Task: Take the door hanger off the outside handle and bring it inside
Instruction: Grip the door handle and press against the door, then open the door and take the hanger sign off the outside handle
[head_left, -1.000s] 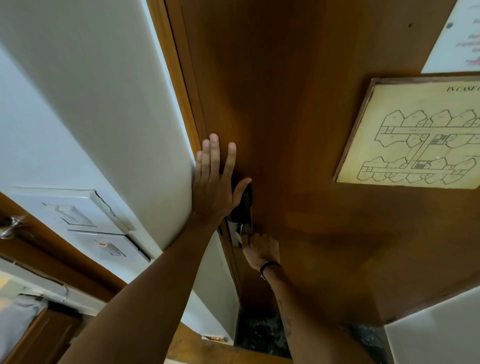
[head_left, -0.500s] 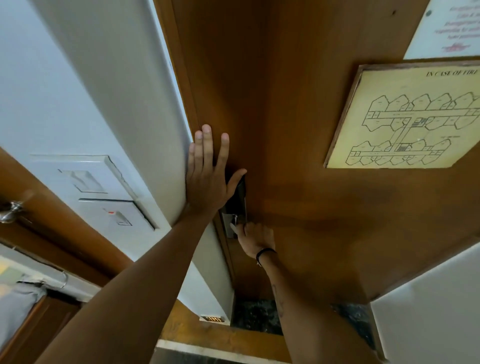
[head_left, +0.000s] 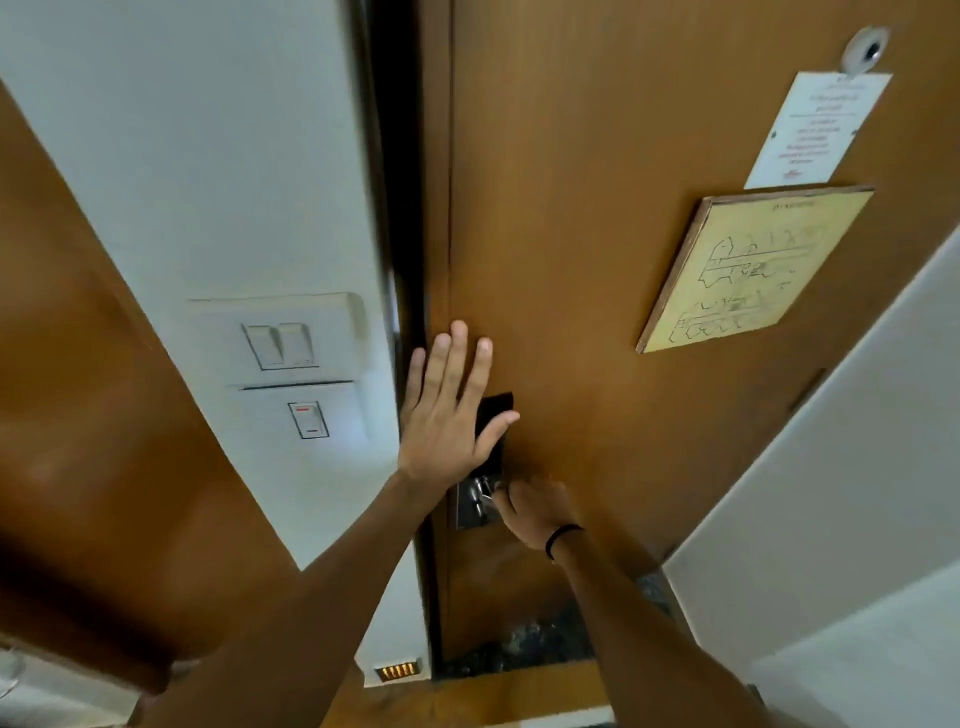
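Observation:
I face the inside of a brown wooden door (head_left: 571, 260), which looks shut against its frame. My left hand (head_left: 449, 415) lies flat on the door near its left edge, fingers spread, partly over the black lock plate (head_left: 496, 415). Just below, my right hand (head_left: 535, 512), with a black band on the wrist, is closed on the silver inside door handle (head_left: 480, 499). No door hanger is in view; the outside handle is hidden behind the door.
A white wall (head_left: 234, 156) to the left carries a light switch panel (head_left: 283, 345) and a second switch (head_left: 307, 420). On the door hang a yellow evacuation plan (head_left: 753, 270), a white notice (head_left: 815, 130) and a peephole (head_left: 865, 52). Dark floor (head_left: 519, 649) shows at the bottom.
The view has swung so the door and wall stand more upright and the switches are nearer the middle. Both hands stay at the lock, the right one still on the handle.

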